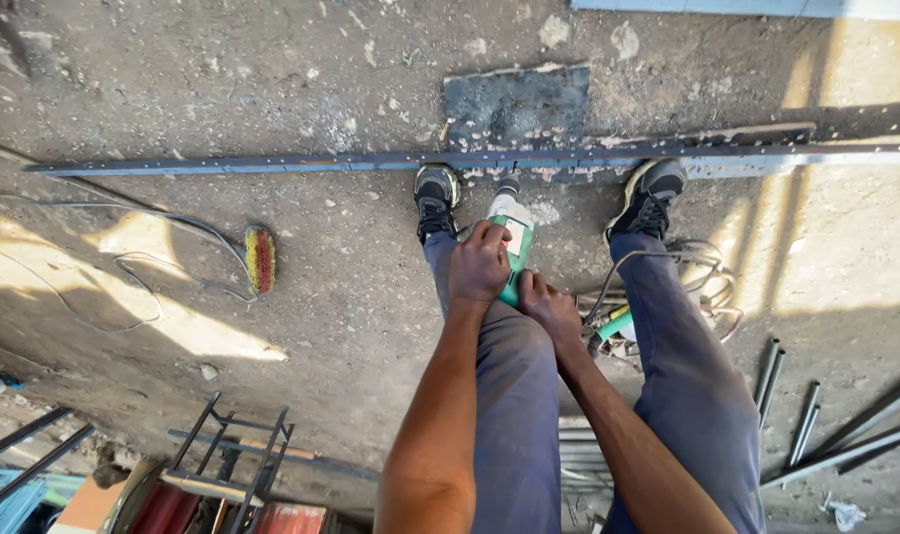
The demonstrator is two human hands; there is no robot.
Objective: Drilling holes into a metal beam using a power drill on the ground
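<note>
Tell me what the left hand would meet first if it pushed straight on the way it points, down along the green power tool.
Probably the long metal bar underfoot: the left hand grips the green power tool, whose nose aims at it between the shoes. Depth is hard to judge.

Metalwork yard: steel bar (371, 161), rods (796, 415), dusty concrete floor (321, 297).

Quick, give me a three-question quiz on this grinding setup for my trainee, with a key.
1. True or false: both hands grip the green power tool.
2. Which lies left of the person's feet? A) striped brush B) bundle of rods C) dark plate
3. Fill in: both shoes stand against the long metal ____.

Key: 1 true: left hand on top, right hand behind. 2 A. 3 bar.
</note>
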